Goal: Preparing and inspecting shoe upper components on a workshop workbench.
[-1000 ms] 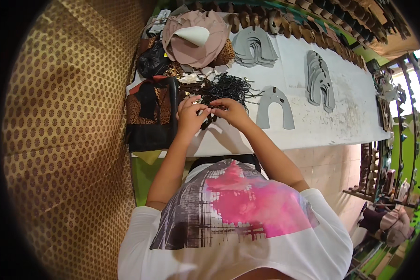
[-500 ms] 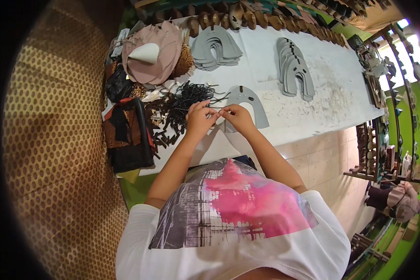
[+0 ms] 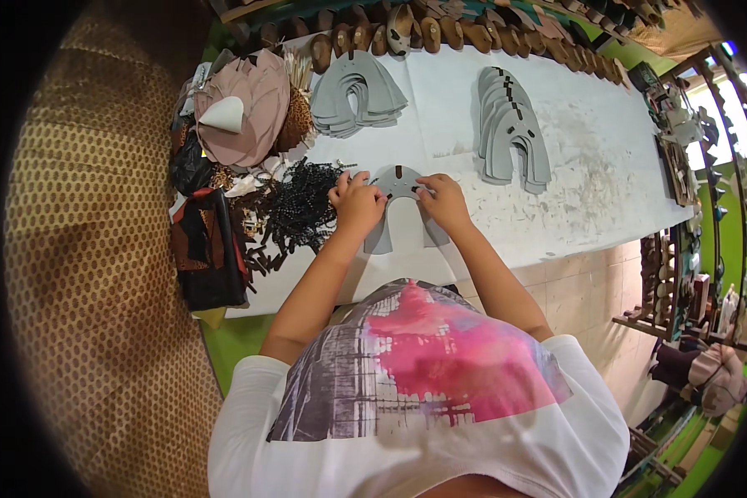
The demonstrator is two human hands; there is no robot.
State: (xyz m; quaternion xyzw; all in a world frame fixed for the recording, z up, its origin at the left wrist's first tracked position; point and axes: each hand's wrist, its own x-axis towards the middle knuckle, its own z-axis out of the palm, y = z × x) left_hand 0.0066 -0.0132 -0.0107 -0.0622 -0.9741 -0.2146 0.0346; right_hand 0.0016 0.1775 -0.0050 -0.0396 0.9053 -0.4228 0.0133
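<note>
A flat grey U-shaped piece [image 3: 402,184], which looks like a shoe upper, lies on the white table in front of me, its legs toward my body. It has a dark tab at the top of its curve and small dark marks at either side. My left hand [image 3: 358,207] grips the left side of the curve, thumb and forefinger together, other fingers raised. With bent fingers my right hand [image 3: 445,203] pinches the right side of it. Whether anything small is under the fingertips is hidden. Close by my left hand lies a tangled heap of black braided cords [image 3: 303,203].
Stacks of similar grey pieces [image 3: 358,95] [image 3: 513,133] lie farther back. Pink-brown sheets [image 3: 261,112] with a white cone sit at the back left, above a black bag [image 3: 216,286]. Brown shoe lasts [image 3: 432,35] line the far edge. Racks [image 3: 664,282] stand at right.
My hands have moved apart from a fingertip-to-fingertip pinch to both sides of the grey piece. The piece now lies centred between them. The whole view has shifted slightly.
</note>
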